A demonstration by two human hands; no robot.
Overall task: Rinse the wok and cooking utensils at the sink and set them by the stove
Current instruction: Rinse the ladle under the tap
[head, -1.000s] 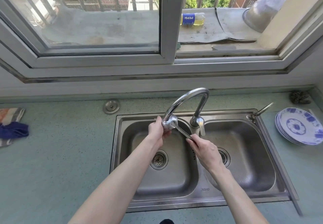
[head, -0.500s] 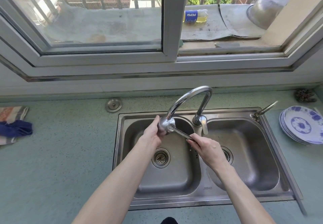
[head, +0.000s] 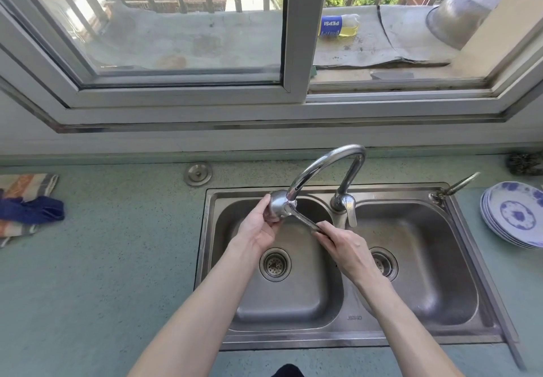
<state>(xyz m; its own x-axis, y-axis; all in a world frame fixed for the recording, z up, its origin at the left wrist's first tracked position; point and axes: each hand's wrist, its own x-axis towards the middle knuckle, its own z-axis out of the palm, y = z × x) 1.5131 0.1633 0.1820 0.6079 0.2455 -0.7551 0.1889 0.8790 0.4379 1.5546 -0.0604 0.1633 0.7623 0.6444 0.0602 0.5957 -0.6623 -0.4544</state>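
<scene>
Steel ladle point(head: 283, 210) held over the left basin of the sink point(head: 332, 338), bowl directly under the faucet point(head: 323, 165) spout. Left hand point(head: 258, 226) cups the bowl, fingers curled around it. Handle runs down and to the right into the right hand point(head: 343, 247), which grips its end. Left hand sits nearer the spout. No water stream discernible.

A bottle point(head: 338, 25) on the ledge outside the window reads "PEPSI", upside down. The sink's point(head: 355, 336) front rim carries a stamped mark too small to read.
</scene>
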